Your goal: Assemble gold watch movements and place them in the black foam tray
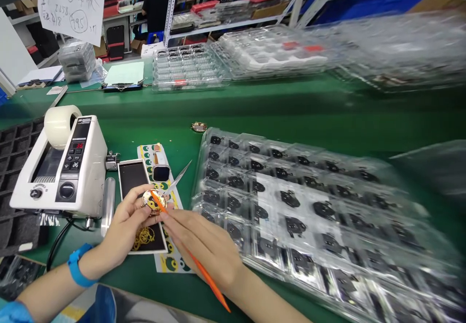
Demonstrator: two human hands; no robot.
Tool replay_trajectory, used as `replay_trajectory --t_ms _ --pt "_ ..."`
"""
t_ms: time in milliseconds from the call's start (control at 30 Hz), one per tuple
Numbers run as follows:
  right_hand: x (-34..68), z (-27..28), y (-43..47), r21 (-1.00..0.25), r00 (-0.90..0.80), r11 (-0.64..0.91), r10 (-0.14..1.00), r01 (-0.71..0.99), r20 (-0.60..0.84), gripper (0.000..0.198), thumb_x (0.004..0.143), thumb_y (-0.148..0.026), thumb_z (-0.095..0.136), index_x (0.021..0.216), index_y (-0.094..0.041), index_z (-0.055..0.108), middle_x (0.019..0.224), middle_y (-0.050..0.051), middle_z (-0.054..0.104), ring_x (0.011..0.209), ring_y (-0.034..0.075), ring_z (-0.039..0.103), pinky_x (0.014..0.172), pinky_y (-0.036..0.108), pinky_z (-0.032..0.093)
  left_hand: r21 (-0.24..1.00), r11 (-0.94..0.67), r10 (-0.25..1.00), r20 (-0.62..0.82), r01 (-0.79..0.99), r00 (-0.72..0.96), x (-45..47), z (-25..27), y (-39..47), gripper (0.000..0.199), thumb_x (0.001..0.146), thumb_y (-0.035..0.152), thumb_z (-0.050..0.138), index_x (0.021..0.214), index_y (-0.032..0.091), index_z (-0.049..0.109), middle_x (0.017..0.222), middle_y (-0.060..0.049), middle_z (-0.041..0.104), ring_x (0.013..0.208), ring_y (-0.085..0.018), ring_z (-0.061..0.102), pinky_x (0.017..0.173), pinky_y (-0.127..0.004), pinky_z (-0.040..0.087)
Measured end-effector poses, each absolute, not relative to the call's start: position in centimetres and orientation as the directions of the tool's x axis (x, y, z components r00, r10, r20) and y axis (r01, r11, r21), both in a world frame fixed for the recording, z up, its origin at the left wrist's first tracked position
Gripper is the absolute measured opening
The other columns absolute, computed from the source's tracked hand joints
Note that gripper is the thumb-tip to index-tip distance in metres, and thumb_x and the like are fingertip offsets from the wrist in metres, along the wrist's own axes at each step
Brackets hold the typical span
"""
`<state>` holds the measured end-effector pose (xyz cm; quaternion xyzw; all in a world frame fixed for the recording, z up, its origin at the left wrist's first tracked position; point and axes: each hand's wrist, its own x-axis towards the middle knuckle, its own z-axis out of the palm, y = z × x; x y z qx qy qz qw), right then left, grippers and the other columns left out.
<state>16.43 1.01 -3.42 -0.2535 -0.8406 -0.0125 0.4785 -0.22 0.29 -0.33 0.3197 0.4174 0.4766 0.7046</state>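
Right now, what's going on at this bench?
A person's left hand holds a small round gold-rimmed piece, while the right hand holds an orange stick tool with its tip at the piece's face. Below is a white-edged box with yellow ring-shaped parts. A tape dispenser stands left; a clear tray of dark parts lies right.

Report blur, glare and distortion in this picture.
Head view: blur smears the clear trays at upper right; head view: glare streaks the plastic tray of black parts; head view: the orange stick and tape dispenser look fairly crisp; head view: a shelf post leans, perhaps from tilt or distortion.
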Motion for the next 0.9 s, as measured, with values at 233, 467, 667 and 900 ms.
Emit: replay_trajectory --t_ms 233,467,667,900 --pt "16.4 -3.1 1.1 0.021 -0.596 0.876 0.31 0.482 0.74 0.031 0.093 -0.003 0.04 0.109 -0.009 0.065 0.095 0.014 0.076 0.092 0.026 0.072 0.076 0.035 0.063 0.832 0.391 0.92 -0.357 -0.394 0.16 -0.6 -0.7 0.8 0.032 0.077 0.021 0.069 0.109 0.02 0.066 0.091 -0.003 0.073 0.086 -0.016 0.069 0.082 -0.028 0.055" --pt "17.8 -2.2 0.6 -0.539 -0.214 0.772 0.62 0.336 0.755 0.027 0.093 -0.007 0.047 0.112 -0.018 0.062 0.094 0.01 0.069 0.084 0.019 0.066 0.067 0.031 0.056 0.854 0.397 0.917 -0.35 -0.336 0.192 -0.4 0.2 0.9 0.03 0.07 0.025 0.08 0.095 0.015 0.067 0.077 -0.001 0.072 0.07 -0.013 0.071 0.069 -0.022 0.058" --pt "18.2 -2.8 0.3 -0.725 -0.025 0.635 0.757 0.266 0.653 0.031 0.099 -0.019 0.037 0.099 -0.023 0.067 0.089 0.006 0.061 0.081 0.02 0.059 0.067 0.035 0.047 0.91 0.344 0.935 -0.308 -0.233 0.179 -0.1 0.4 0.9 0.026 0.066 0.02 0.079 0.08 0.014 0.058 0.068 0.0 0.069 0.058 -0.013 0.07 0.045 -0.014 0.05" --pt "17.0 -2.3 0.3 -0.561 -0.164 0.752 0.637 0.348 0.753 0.026 0.102 -0.021 0.033 0.088 -0.021 0.055 0.07 0.003 0.058 0.065 0.016 0.06 0.059 0.028 0.05 0.933 0.309 0.947 -0.283 -0.186 0.154 0.2 0.5 0.9 0.019 0.065 0.015 0.072 0.075 0.014 0.056 0.069 0.001 0.065 0.054 -0.011 0.067 0.04 -0.013 0.047"
